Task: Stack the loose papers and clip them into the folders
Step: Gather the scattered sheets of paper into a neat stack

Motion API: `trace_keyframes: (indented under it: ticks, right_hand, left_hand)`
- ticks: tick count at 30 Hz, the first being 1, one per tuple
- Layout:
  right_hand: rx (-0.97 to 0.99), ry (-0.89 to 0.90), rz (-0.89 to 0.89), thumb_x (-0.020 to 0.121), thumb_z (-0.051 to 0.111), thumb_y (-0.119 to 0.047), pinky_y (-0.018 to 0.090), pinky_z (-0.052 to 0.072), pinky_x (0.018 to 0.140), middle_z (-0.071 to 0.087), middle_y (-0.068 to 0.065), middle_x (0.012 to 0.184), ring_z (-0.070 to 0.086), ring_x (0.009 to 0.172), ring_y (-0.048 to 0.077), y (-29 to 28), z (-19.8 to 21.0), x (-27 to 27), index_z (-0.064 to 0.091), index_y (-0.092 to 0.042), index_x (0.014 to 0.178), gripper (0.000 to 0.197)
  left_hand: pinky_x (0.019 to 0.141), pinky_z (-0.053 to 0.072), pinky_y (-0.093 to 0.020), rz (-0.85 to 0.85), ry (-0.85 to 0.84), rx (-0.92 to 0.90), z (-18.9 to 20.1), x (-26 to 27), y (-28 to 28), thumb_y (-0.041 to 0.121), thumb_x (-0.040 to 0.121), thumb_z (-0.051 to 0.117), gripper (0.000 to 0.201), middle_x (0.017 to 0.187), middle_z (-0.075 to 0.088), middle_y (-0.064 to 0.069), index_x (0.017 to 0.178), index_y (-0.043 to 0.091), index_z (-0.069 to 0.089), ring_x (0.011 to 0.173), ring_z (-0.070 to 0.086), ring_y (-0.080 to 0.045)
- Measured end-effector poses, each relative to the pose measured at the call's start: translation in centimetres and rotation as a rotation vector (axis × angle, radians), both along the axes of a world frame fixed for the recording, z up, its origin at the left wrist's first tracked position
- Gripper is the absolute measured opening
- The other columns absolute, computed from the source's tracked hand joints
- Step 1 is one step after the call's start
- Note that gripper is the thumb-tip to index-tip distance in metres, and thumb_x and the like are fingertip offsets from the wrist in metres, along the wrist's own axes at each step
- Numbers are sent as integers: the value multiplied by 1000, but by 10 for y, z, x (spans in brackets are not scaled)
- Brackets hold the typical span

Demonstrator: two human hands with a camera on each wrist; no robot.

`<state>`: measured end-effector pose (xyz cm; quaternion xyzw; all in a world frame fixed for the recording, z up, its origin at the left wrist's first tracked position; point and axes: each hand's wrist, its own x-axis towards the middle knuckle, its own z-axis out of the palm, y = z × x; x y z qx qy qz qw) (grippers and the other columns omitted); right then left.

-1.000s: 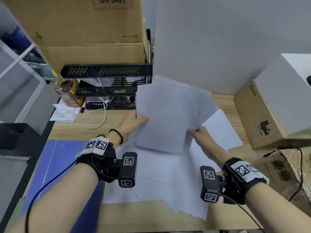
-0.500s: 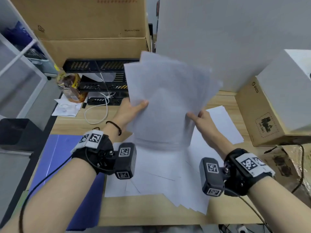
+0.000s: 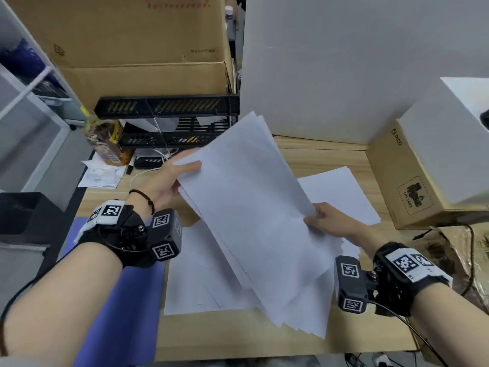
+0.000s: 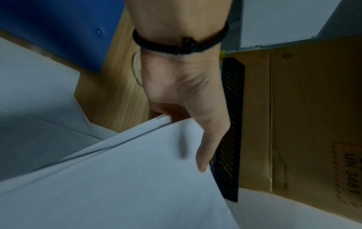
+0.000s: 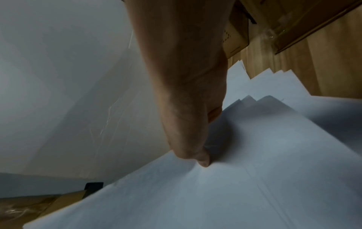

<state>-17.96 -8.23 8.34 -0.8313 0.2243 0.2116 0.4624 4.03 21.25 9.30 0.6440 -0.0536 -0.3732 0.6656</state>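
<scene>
A fanned sheaf of white papers (image 3: 251,207) hangs tilted above the wooden desk, its far end raised and its near corner low over other sheets. My left hand (image 3: 174,176) grips its left edge, thumb on top (image 4: 201,155). My right hand (image 3: 322,221) pinches the right edge, thumb pressed on the top sheet (image 5: 201,159). More loose sheets (image 3: 195,282) lie flat on the desk under the sheaf and at the right (image 3: 341,189). A blue folder (image 3: 127,300) lies on the desk at the left, partly under my left forearm.
A black mesh tray rack (image 3: 169,123) stands behind, with a big cardboard box (image 3: 137,49) on it. A white board (image 3: 344,67) stands behind the desk. A brown box (image 3: 407,181) sits at the right. A snack bag (image 3: 105,141) and white cable (image 3: 143,173) lie at back left.
The sheaf has swung from nearly upright to a tilted slant, its near end dropping toward the desk. Both hands kept their hold and moved with it.
</scene>
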Motion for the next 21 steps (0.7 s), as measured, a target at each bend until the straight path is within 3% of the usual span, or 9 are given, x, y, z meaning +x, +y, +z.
trace_keyframes:
  ticks: [3, 5, 7, 10, 11, 13, 15, 17, 21]
  right_hand:
    - [-46, 74, 86, 95, 45, -4, 37, 53, 81, 70, 19, 103, 68, 94, 35, -4, -1, -5, 63, 0, 105, 21]
    - [-39, 114, 106, 96, 45, -4, 31, 54, 78, 71, 15, 99, 69, 89, 32, -5, -1, -9, 65, -4, 100, 20]
    - [-10, 144, 116, 96, 46, -4, 22, 52, 71, 71, 7, 94, 68, 82, 22, -4, -1, -12, 65, -13, 93, 22]
    - [22, 147, 117, 95, 49, -6, 23, 54, 72, 74, 5, 94, 70, 81, 20, 4, -2, -7, 67, -16, 94, 21]
    - [30, 139, 109, 94, 50, -6, 26, 55, 74, 74, 6, 95, 71, 82, 21, 6, -2, -4, 68, -14, 96, 19]
    - [34, 116, 85, 91, 53, -7, 28, 56, 73, 75, 5, 93, 72, 81, 20, 10, -2, 3, 68, -12, 96, 17]
    - [47, 87, 44, 90, 58, -14, 24, 55, 68, 75, 1, 90, 72, 78, 16, 11, -1, 7, 70, -16, 95, 13]
    - [84, 48, -17, 90, 62, -19, 24, 55, 68, 76, 0, 91, 73, 79, 15, 9, -2, 9, 71, -19, 97, 11]
    - [347, 15, -250, 89, 67, -28, 33, 57, 79, 76, 7, 101, 73, 89, 22, 0, -11, 2, 71, -16, 109, 23]
  left_hand:
    - [56, 56, -21, -236, 150, 141, -12, 2, 13, 45, 33, 94, 84, 92, 75, -1, 109, 19, 67, 72, 71, -13]
    - [59, 57, -26, -336, 171, 172, -24, 7, 22, 55, 39, 90, 92, 103, 73, 1, 121, 26, 62, 83, 72, -16]
    - [71, 59, -31, -405, 192, 202, -24, 3, 22, 52, 59, 83, 78, 121, 67, 2, 130, 34, 55, 105, 67, -21]
    - [75, 57, -26, -431, 129, 329, -17, -13, 9, 27, 83, 70, 36, 106, 73, 3, 117, 25, 59, 96, 70, -15]
    - [80, 56, -26, -441, 91, 366, -17, -16, 5, 21, 84, 70, 34, 105, 73, 4, 116, 23, 58, 96, 69, -14]
    - [95, 50, -35, -473, -3, 407, -20, -18, -1, 21, 77, 79, 51, 116, 69, 2, 123, 21, 56, 107, 65, -17]
    - [102, 47, -40, -458, -73, 442, -27, -16, -1, 25, 73, 81, 58, 122, 66, 0, 125, 18, 56, 112, 62, -20]
    - [101, 46, -40, -392, -101, 430, -36, -14, 6, 25, 74, 81, 56, 124, 64, -2, 124, 18, 57, 112, 61, -22]
    - [93, 52, -42, -218, 28, 250, -54, -13, 27, 37, 46, 93, 76, 112, 72, 1, 114, 27, 61, 101, 69, -19]
